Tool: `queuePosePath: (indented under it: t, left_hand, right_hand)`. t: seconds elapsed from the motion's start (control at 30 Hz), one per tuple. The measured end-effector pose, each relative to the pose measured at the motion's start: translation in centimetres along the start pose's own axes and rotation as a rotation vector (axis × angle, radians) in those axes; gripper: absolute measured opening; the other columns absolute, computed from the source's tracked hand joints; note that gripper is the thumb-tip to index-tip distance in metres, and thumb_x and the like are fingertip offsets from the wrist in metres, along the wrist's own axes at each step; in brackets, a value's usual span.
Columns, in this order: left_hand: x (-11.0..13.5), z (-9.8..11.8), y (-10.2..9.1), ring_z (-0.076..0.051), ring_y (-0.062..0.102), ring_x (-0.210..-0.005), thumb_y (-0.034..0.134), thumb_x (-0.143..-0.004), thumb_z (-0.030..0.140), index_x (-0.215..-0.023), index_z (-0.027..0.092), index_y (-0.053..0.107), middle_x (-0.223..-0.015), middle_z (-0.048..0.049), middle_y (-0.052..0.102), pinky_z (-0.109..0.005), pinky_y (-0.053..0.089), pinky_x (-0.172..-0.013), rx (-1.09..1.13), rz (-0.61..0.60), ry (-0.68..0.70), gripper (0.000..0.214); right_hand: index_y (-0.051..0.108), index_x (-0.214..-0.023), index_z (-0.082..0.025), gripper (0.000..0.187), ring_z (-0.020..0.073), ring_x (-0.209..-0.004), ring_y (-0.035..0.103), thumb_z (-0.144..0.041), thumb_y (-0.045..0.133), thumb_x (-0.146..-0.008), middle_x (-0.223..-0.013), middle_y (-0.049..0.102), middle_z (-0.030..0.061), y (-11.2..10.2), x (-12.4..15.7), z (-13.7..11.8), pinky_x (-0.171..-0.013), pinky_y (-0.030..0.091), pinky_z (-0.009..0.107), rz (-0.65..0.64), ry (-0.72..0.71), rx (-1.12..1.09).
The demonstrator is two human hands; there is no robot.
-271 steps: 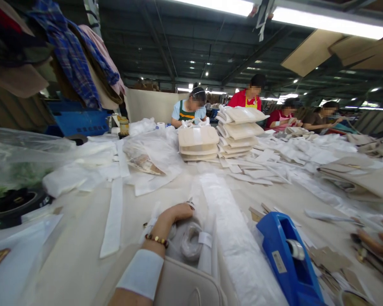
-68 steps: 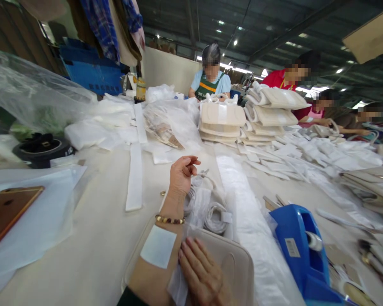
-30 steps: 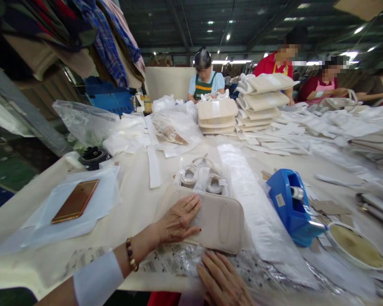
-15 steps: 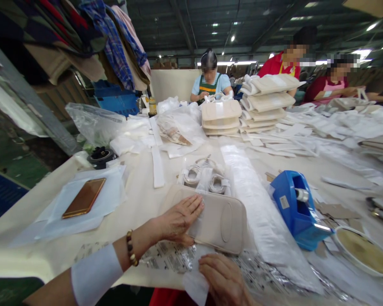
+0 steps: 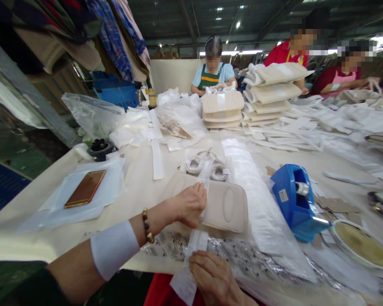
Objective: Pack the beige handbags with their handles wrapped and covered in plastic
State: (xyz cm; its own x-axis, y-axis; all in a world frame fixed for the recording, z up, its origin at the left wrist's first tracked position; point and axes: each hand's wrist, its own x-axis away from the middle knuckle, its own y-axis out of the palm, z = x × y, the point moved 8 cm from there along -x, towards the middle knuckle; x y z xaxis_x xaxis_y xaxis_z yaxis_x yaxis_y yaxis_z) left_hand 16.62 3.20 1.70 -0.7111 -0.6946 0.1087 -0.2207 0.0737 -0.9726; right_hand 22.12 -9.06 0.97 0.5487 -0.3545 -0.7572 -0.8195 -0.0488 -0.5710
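A flat beige bag [image 5: 223, 206] lies on the table in front of me. A white paper strip [image 5: 193, 250] runs from its top edge down over it toward me. My left hand [image 5: 188, 206] rests on the bag with fingers curled, pinching the strip's upper part. My right hand [image 5: 215, 278], at the bottom edge of the view, is closed on the strip's lower end. Two coiled white straps [image 5: 207, 168] lie just beyond the bag.
A blue tape dispenser [image 5: 295, 202] stands right of the bag, a bowl of glue [image 5: 362, 250] beyond it. A gold phone [image 5: 85, 188] lies on white sheets at left. Stacks of beige bags [image 5: 223, 108] sit farther back, and several people work across the table.
My left hand went from lying flat on the bag to curling and pinching the strip. The strip is now stretched over the bag between both hands.
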Motion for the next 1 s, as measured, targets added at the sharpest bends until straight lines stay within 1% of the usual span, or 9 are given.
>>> queuePosePath:
  t: [0.1,0.27,0.4,0.53,0.63,0.73,0.8,0.9,1.0]
  left_hand:
    - [-0.9,0.3,-0.5,-0.042,0.055,-0.104,0.054,-0.055,0.021,-0.114,-0.019,0.046,-0.111,-0.0404,0.053,-0.050,0.043,-0.090,-0.025,-0.023,0.005,0.071]
    - [-1.6,1.1,-0.1,-0.046,0.053,-0.106,0.056,-0.058,0.023,-0.116,-0.022,0.043,-0.116,-0.0459,0.045,-0.052,0.041,-0.090,-0.053,-0.028,-0.044,0.075]
    - [-1.2,1.7,0.8,-0.049,0.045,-0.116,0.055,-0.062,0.025,-0.121,-0.020,0.040,-0.123,-0.0452,0.039,-0.055,0.035,-0.095,-0.069,0.013,-0.078,0.075]
    - [-0.5,1.7,1.6,-0.048,0.040,-0.121,0.056,-0.063,0.026,-0.122,-0.018,0.038,-0.127,-0.0436,0.037,-0.055,0.031,-0.099,-0.023,0.053,-0.110,0.076]
    - [-0.2,1.6,1.7,-0.047,0.039,-0.122,0.055,-0.065,0.026,-0.123,-0.017,0.038,-0.128,-0.0423,0.036,-0.054,0.029,-0.102,0.005,0.087,-0.122,0.074]
    - [-0.3,1.6,1.7,-0.045,0.040,-0.122,0.054,-0.065,0.026,-0.122,-0.014,0.040,-0.128,-0.0390,0.040,-0.052,0.028,-0.104,0.034,0.113,-0.137,0.071]
    - [-0.2,1.4,1.6,-0.044,0.040,-0.123,0.055,-0.062,0.024,-0.122,-0.013,0.040,-0.128,-0.0371,0.042,-0.051,0.028,-0.104,0.073,0.138,-0.153,0.072]
    - [0.5,0.6,1.6,-0.040,0.038,-0.125,0.057,-0.058,0.024,-0.122,-0.008,0.040,-0.130,-0.0323,0.043,-0.051,0.026,-0.105,0.196,0.200,-0.181,0.074]
    - [1.5,-0.6,2.1,-0.034,0.035,-0.129,0.059,-0.058,0.028,-0.124,0.004,0.040,-0.131,-0.0227,0.047,-0.052,0.020,-0.107,0.394,0.254,-0.226,0.073]
  right_hand:
    - [0.062,-0.089,-0.009,0.024,0.0167,-0.076,0.065,-0.005,0.039,-0.084,-0.079,0.069,0.0095,0.1,-0.5,-0.3,-0.077,0.056,0.025,-0.006,0.016,-0.018]
    - [0.062,-0.086,-0.010,0.025,0.0164,-0.075,0.064,-0.004,0.039,-0.082,-0.078,0.069,0.0093,-0.4,-0.8,-0.2,-0.079,0.054,0.024,0.013,0.050,-0.003]
    - [0.061,-0.086,-0.011,0.025,0.0157,-0.075,0.063,-0.003,0.038,-0.081,-0.078,0.068,0.0091,0.0,0.2,0.2,-0.078,0.054,0.024,-0.053,0.051,-0.021]
    - [0.062,-0.085,-0.015,0.028,0.0154,-0.073,0.064,-0.014,0.034,-0.091,-0.077,0.068,0.0066,-0.3,0.1,0.2,-0.070,0.054,0.023,-0.260,0.109,-0.130]
    - [0.061,-0.105,-0.020,0.025,0.0149,-0.089,0.064,-0.034,0.044,-0.092,-0.096,0.069,0.0058,-1.9,-1.5,0.3,-0.080,0.052,0.021,-0.464,0.158,-0.268]
    - [0.056,-0.117,-0.024,0.028,0.0158,-0.106,0.059,-0.028,0.045,-0.092,-0.113,0.065,0.0054,-4.6,-3.8,4.4,-0.093,0.046,0.028,-0.341,0.311,-0.133]
    - [0.059,-0.115,-0.021,0.032,0.0202,-0.112,0.055,-0.015,0.045,-0.086,-0.117,0.064,0.0081,-5.4,-4.6,8.3,-0.101,0.040,0.041,-0.219,0.407,0.068]
    - [0.058,-0.120,-0.018,0.051,0.0267,-0.127,0.042,-0.005,0.046,-0.072,-0.129,0.055,0.0102,-3.5,-4.5,13.1,-0.109,0.022,0.056,-0.267,0.530,0.271]
    - [0.054,-0.126,-0.023,0.063,0.0267,-0.136,0.027,-0.001,0.043,-0.068,-0.139,0.045,0.0073,-1.3,-4.1,15.4,-0.110,0.008,0.058,-0.405,0.626,0.331]
